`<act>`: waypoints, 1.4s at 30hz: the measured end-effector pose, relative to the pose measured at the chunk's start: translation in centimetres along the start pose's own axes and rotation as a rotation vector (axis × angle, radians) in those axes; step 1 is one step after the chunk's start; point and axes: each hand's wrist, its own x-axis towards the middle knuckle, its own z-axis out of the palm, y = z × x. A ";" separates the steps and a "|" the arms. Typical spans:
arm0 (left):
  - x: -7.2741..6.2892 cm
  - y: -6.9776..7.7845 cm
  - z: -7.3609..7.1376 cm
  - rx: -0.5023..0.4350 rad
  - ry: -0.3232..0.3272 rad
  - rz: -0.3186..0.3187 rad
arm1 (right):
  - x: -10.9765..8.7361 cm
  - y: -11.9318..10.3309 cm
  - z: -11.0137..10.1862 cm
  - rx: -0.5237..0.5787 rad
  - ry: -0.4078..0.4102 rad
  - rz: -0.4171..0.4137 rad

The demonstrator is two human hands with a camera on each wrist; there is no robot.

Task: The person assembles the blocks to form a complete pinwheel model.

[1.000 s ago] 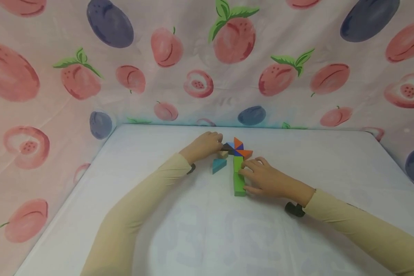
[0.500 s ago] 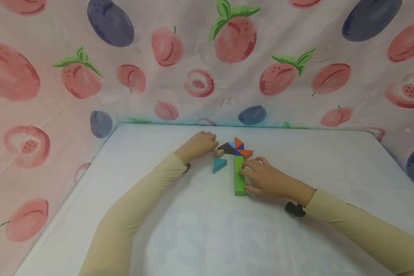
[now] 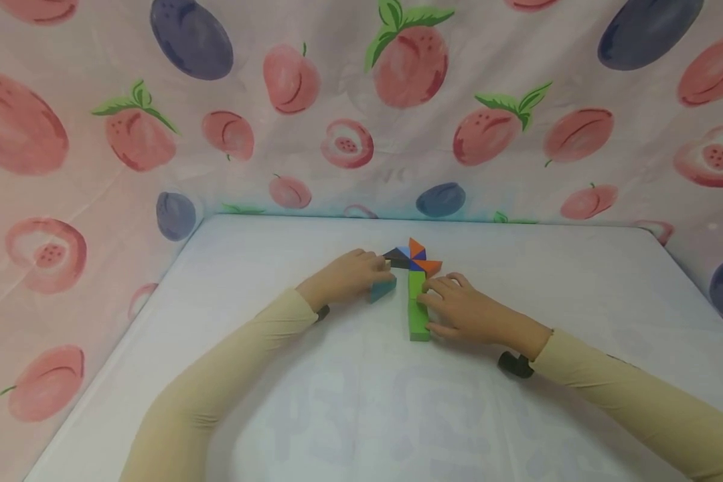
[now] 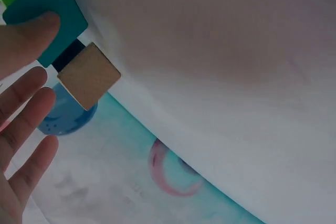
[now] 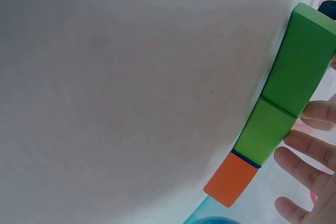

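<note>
My left hand (image 3: 351,276) is at the teal triangular block (image 3: 384,289), covering part of it. In the left wrist view the thumb lies across the teal block (image 4: 67,11), while the other fingers are spread and fairly straight. A plain wooden block (image 4: 89,76) is beside it, mostly hidden by the hand in the head view. My right hand (image 3: 466,309) rests its fingertips against the side of two green blocks, a longer one (image 3: 418,323) and a shorter one (image 3: 417,286), set end to end. Above them, a pinwheel of triangles includes a black block (image 3: 399,263) and orange blocks (image 3: 432,266).
A white-covered table (image 3: 361,402) carries the blocks. Behind it hangs a fruit-printed cloth (image 3: 337,87), which continues along the left side. Dark wrist devices, one of them the right-wrist device (image 3: 515,365), sit under both sleeves.
My left hand has moved off the black and wooden blocks, first leftward, then down toward me to the teal block. The right hand stays at the green blocks.
</note>
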 end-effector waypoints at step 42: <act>4.6 1.6 0.3 0.063 -0.028 -0.236 | 0.0 0.0 0.0 -0.017 0.024 -0.016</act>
